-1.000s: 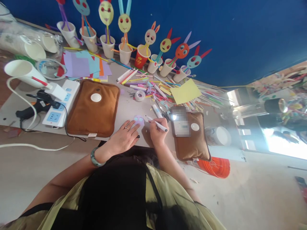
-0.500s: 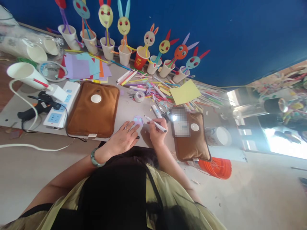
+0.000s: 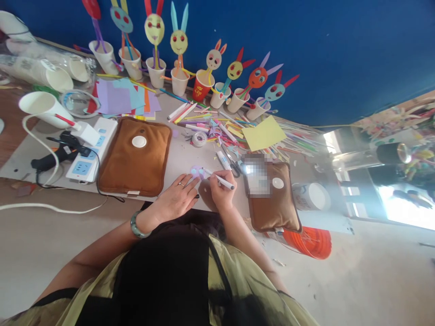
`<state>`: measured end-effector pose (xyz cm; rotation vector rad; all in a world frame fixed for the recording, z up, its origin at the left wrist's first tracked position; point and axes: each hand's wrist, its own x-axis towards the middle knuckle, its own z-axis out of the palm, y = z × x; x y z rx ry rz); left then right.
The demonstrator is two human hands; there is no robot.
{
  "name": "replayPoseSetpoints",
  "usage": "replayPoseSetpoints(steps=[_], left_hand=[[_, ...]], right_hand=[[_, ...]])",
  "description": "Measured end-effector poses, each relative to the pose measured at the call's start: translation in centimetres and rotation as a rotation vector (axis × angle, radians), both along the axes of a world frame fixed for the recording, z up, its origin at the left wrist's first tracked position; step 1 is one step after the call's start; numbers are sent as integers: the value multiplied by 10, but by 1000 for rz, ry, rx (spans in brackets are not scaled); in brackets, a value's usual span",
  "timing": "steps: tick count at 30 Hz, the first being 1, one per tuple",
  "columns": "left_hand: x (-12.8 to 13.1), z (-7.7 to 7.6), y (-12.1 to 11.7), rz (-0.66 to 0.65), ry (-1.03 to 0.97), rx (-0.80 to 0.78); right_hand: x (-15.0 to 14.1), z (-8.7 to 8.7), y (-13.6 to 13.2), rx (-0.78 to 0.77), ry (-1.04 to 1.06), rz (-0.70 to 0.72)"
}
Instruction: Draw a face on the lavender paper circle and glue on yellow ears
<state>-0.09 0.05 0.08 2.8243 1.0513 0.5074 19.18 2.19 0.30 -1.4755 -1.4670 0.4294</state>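
Note:
My left hand (image 3: 180,194) lies on the grey table with its fingers stretched over the lower edge of a small purple paper face (image 3: 197,172). Pale round eyes show on the face; my fingertips hide part of it. A small black piece, seemingly a marker cap (image 3: 197,196), pokes out at the thumb side of this hand. My right hand (image 3: 222,190) grips a white marker (image 3: 224,182) with a black end, its tip at the right side of the face. Just beyond that hand lie a white tube (image 3: 223,160) and dark-handled scissors (image 3: 234,167).
Brown hot-water bags (image 3: 136,156) lie left and right, a blurred-out phone-like device (image 3: 256,176) on the right one. A power strip (image 3: 86,158) stands left. Paper cups (image 3: 179,83) with rabbit-faced figures line the blue wall. Pens, paper scraps and tape (image 3: 199,139) cover the middle.
The whole view has shifted slightly, so everything sits a little lower and to the right. The marker tip stays by the right part of the purple face; both hands keep their hold.

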Motion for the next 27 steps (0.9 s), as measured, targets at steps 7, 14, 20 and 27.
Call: replayPoseSetpoints(steps=[7, 14, 20, 27], left_hand=[[0, 3, 1, -3, -31, 23], [-1, 0, 2, -10, -25, 17], [-1, -4, 0, -2, -38, 23], [-1, -7, -2, 14, -72, -6]], right_hand=[[-1, 1, 1, 20, 3, 4], [1, 4, 2, -111, 248, -5], [2, 22, -13, -115, 306, 4], [-1, 9, -28, 7, 14, 93]])
